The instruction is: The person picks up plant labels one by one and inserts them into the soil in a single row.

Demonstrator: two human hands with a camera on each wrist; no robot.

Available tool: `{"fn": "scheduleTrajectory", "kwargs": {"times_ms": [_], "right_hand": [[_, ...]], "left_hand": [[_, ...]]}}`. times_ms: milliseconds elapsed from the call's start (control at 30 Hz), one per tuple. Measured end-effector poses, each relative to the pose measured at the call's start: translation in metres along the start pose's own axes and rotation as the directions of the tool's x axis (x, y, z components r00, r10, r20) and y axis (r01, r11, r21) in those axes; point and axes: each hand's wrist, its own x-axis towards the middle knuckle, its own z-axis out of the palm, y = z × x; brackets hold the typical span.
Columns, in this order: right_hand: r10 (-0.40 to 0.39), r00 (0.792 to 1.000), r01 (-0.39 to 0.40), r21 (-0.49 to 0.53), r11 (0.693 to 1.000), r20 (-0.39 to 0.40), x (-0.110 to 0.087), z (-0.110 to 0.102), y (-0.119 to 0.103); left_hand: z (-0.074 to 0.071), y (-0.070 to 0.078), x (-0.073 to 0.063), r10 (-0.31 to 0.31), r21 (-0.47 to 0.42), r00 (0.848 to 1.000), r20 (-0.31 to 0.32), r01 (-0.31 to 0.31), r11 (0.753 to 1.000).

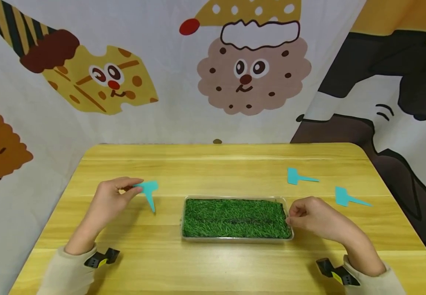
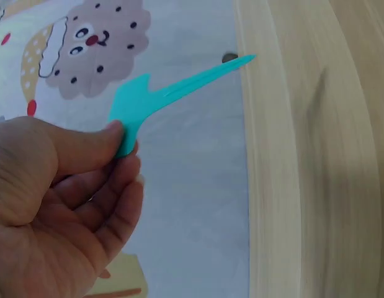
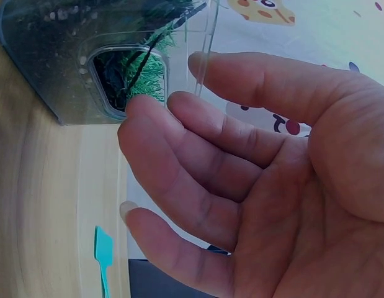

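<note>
Wood-grain table (image 1: 220,266); behind it, white cloth (image 1: 176,127) printed with cartoon cheese (image 1: 98,92), cookie (image 1: 257,94).

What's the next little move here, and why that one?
Probably the left hand should carry the blue tag over to the grass: the tag's pointed stem angles downward but sits left of the box, while the right hand is at the box's right end.

Cream sleeves (image 1: 67,272), black wrist devices (image 1: 96,259) (yellow-marked)
</note>
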Motion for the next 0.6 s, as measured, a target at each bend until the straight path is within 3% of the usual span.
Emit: {"fn": "scheduleTrajectory", "kwargs": {"times_ms": [400,600], "right_hand": [[0.002,1.000,-0.002,0.007,1.000,-0.007,0.001,-0.001,-0.001],[0.004,1.000,-0.004,0.004,1.000,-0.007,0.000,0.000,0.000]], "left_hand": [[0.007,0.021,-0.001,-0.024,-0.132,0.990,-0.136,0.005,0.991],[0.012,0.033,-0.002,-0.019,-0.218,0.985,-0.169,-0.018,0.976]]}}
